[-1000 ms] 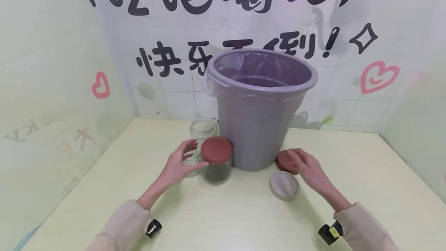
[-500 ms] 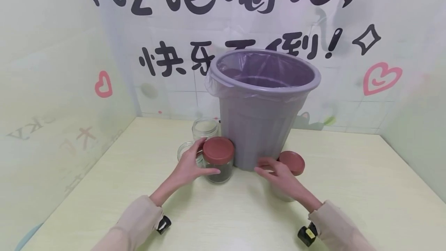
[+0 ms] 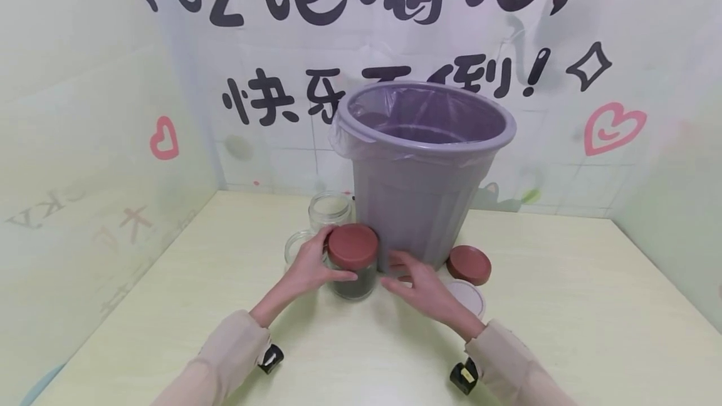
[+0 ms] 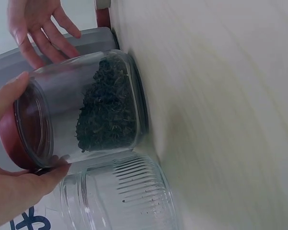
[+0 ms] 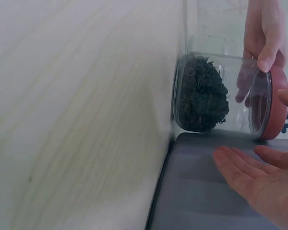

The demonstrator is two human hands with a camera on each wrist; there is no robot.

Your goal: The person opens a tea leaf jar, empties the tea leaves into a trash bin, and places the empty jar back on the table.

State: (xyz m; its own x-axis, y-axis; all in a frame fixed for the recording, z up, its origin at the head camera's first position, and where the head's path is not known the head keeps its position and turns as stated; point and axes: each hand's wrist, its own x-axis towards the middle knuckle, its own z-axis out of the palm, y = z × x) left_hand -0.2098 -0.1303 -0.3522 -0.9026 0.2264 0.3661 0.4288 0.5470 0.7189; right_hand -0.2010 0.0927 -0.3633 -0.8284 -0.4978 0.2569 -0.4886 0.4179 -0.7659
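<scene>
A glass jar (image 4: 62, 110) with a red lid (image 3: 353, 246) stands upright against the bin, partly filled with dark, curly dried leaves (image 4: 107, 110). My left hand (image 3: 309, 268) grips this jar near its top, thumb on the front side and fingers behind, at the lid and neck. From the other side my right hand (image 3: 422, 290) comes close, fingers spread and slightly bent, with a gap between it and the jar in the head view. Nothing is in the right hand.
A grey-purple bin (image 3: 417, 205) with a clear liner stands behind the jar. Two lidless glass jars, one rear (image 3: 329, 208) and one nearer (image 3: 295, 246), sit to the left. A loose red lid (image 3: 469, 264) and a pale lid (image 3: 469, 298) lie right of the bin.
My right hand has moved left from the loose red lid, past the pale lid, towards the jar. My left hand has shifted right from beside the jar and taken hold of it.
</scene>
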